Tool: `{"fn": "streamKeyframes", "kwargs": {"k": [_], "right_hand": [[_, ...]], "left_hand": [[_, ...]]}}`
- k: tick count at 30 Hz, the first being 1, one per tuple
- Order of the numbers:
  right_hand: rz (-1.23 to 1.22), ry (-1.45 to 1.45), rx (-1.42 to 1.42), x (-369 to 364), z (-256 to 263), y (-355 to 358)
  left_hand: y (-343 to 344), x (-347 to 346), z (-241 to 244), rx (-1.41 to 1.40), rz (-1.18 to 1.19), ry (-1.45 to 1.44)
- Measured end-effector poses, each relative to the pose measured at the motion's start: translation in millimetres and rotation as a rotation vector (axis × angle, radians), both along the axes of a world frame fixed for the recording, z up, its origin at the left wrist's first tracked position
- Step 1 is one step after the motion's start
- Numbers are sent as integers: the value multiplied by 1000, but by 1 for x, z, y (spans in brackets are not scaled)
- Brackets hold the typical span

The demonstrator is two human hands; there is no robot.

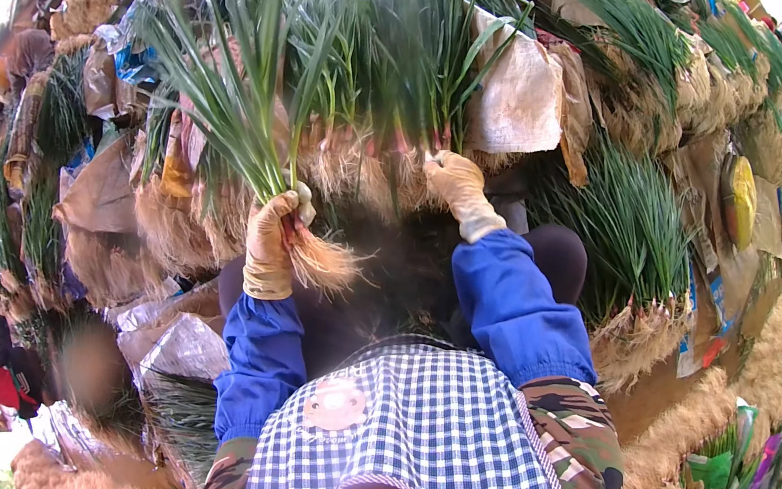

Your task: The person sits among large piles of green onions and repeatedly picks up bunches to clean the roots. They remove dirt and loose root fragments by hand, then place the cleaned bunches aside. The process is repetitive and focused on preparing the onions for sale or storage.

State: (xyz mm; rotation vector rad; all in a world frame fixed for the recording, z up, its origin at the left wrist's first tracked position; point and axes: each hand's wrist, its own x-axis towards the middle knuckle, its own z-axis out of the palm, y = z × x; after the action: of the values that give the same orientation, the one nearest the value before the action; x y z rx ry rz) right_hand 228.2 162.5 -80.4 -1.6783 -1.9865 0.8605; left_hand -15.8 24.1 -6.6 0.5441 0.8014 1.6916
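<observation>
My left hand, in a pale glove, grips a small bunch of green garlic plants. Their long leaves fan up and to the left, and the loose fringe of roots points right. Whitish bulbs show beside the thumb. My right hand, gloved too, has its fingertips pinched at the reddish base of a plant in the upright row of green garlic before me. Pale roots hang below that row. The stem inside the right fingers is mostly hidden.
A beige sack cloth drapes just right of the row. Another rooted bundle leans beyond my right forearm. More bundles are stacked at the upper right. Brown sacking and clear plastic lie to the left. Another person is at the far left.
</observation>
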Motion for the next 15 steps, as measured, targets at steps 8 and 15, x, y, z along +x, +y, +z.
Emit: {"fn": "streamKeyframes", "kwargs": {"k": [8,15], "right_hand": [[-16,210,-13,-16,-2,-5],[67,975,-516,-3,-10,23]], "left_hand": [[10,7,-25,-272,-67,51],[16,14,-25,-293,-101,106]]}}
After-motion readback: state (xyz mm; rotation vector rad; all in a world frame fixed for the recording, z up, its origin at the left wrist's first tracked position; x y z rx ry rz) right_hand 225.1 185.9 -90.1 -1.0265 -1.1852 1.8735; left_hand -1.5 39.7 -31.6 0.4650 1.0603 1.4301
